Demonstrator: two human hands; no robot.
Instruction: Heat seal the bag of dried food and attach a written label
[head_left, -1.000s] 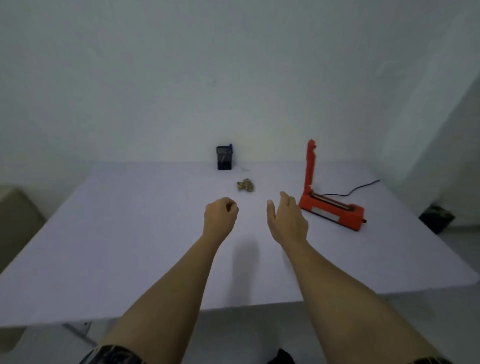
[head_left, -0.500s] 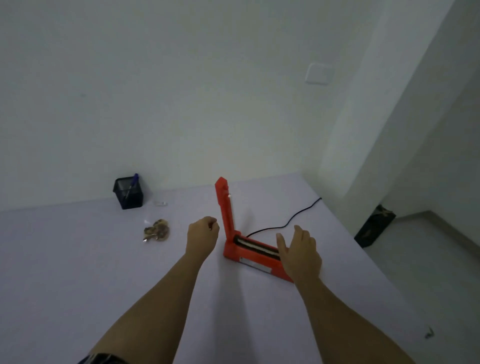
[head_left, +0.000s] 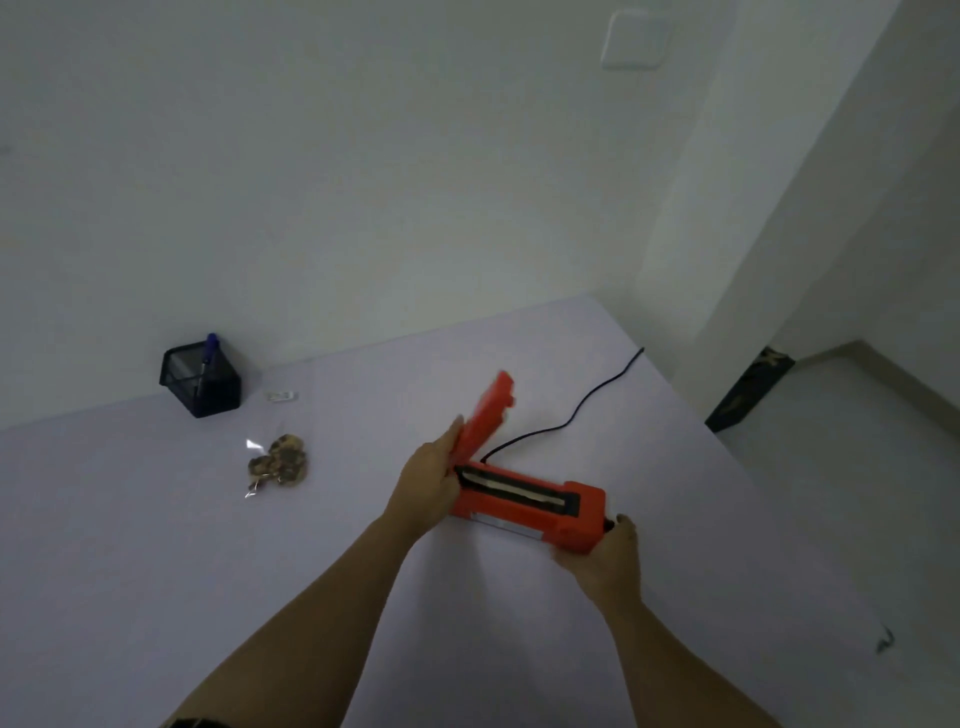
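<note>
Your right hand (head_left: 602, 558) is nearest you. Its fingers curl round the right end of the red heat sealer (head_left: 524, 501), and the thumb tip sits at the small black knob on that end. Your left hand (head_left: 428, 480) is at the sealer's other end, by the hinge. The fingers are fairly straight and lie flat against the side of the raised sealing arm (head_left: 485, 415), with the fingertips reaching up along its edge. The left thumb is hidden, so you cannot tell whether it hooks underneath.

The sealer's base lies on the white table (head_left: 156, 545) between your two hands. The arm leans away from you at a slant and leaves the dark sealing strip uncovered. The black power cord (head_left: 576, 410) runs from behind the sealer to the table's far right edge.

The bag of dried food (head_left: 280, 462) lies flat on the table well to the left of your left hand, and neither hand touches it. Farther back, near the wall, stands a black mesh pen holder (head_left: 202, 382) with a blue pen (head_left: 208, 348) in it.

Half a second ago the arm stood straight up. Your left hand was a loose fist just beside it, and your right hand hovered open in front of the base. Now both hands are on the sealer and the arm has tipped over. The bag and the holder have stayed where they were.
</note>
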